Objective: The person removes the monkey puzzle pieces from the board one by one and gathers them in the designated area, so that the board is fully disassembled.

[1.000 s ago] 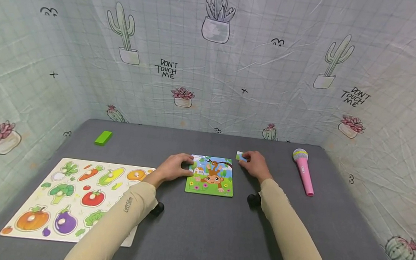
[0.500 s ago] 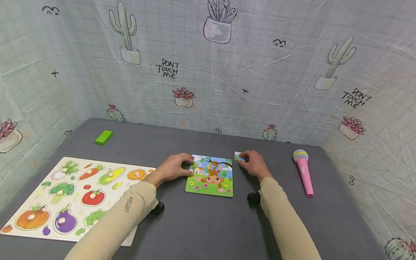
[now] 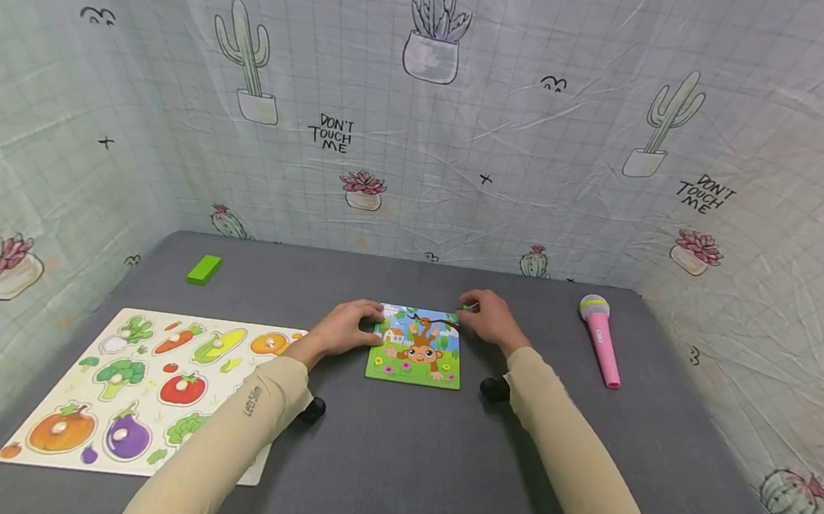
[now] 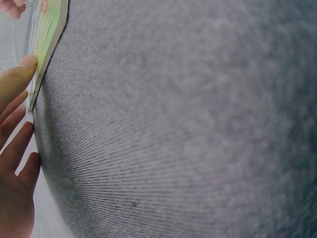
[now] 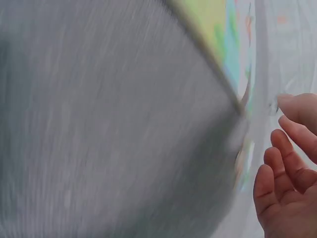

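Note:
The monkey picture board point(image 3: 413, 365) lies flat on the grey table. My left hand point(image 3: 339, 331) rests at its upper left edge; in the left wrist view the thumb of this hand point(image 4: 17, 163) touches the board point(image 4: 48, 37), its fingers extended beyond. By the upper right corner is my right hand point(image 3: 497, 321), thumb and forefinger apart, with a bit of green showing between them. In the right wrist view, a small coloured piece point(image 5: 242, 166) appears past the board's point(image 5: 210, 32) corner, behind the relaxed fingers of my right hand point(image 5: 290, 183), with nothing visibly pinched.
A vegetable board point(image 3: 152, 364) lies at the left, partly under my left forearm. Behind it is a green block point(image 3: 204, 270). A pink microphone point(image 3: 603, 342) lies at the right. Patterned cloth point(image 3: 469, 130) stands around the table's back and sides.
My right hand has moved left to the monkey board's upper right corner, and the small piece by its fingers is now mostly hidden. The left hand remains at the board's edge.

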Demonstrator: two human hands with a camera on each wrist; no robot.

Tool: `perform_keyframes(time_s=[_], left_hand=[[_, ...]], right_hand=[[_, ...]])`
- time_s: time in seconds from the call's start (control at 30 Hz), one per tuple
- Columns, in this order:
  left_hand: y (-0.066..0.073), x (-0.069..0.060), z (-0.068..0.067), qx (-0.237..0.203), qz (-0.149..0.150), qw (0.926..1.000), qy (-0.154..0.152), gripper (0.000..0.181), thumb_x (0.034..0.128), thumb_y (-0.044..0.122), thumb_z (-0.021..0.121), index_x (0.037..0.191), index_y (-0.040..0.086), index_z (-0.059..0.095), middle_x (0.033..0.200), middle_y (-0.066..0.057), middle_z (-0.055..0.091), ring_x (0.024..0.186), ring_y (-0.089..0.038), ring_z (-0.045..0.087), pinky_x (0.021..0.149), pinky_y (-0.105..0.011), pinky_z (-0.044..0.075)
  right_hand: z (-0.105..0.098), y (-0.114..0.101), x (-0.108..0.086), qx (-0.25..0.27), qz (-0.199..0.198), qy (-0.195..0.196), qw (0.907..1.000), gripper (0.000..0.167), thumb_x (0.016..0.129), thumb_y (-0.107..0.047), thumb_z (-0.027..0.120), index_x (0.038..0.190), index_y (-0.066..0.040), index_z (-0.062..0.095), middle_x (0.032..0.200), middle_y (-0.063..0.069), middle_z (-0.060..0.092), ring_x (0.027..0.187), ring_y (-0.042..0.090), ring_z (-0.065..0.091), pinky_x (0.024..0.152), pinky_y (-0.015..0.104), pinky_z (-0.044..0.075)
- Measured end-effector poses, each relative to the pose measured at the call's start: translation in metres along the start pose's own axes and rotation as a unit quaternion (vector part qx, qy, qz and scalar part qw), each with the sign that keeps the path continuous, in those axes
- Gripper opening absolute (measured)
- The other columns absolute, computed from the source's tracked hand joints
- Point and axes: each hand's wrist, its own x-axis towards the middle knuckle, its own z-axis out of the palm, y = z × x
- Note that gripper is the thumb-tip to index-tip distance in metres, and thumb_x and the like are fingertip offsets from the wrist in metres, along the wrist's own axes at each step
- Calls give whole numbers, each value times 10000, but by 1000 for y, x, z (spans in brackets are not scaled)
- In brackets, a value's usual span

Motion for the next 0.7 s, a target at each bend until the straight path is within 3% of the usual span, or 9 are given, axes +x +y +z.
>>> perform_keyframes(time_s=[0.23, 0.5, 0.7], left_hand=[[0, 2, 0, -18, -97, 9999, -66, 443, 882, 238, 745, 1258, 25, 648, 1453, -126, 484, 1367, -331, 401, 1126, -481, 325], [2, 4, 0, -183, -288, 9994, -88, 473, 870, 251, 758, 1281, 49, 639, 1466, -89, 483, 1379, -315, 390, 1129, -473, 323], [2, 2, 0, -295, -332, 9990, -56, 468, 864, 238, 762, 1277, 50, 644, 1461, -83, 492, 1379, -313, 391, 1129, -471, 323]], right_hand=[[19, -31, -2, 249, -228, -411, 9986, 343, 991, -191, 593, 1290, -25, 613, 1285, 149, 576, 1147, 301, 554, 954, 440, 478], [39, -37, 3, 694, -395, -753, 9940, 331, 986, -129, 593, 1303, -37, 620, 1251, 135, 616, 1061, 284, 616, 882, 407, 525], [47, -39, 8, 294, -638, -728, 9949, 337, 961, -180, 642, 1283, -85, 658, 1245, 141, 604, 1051, 282, 572, 894, 425, 493]])
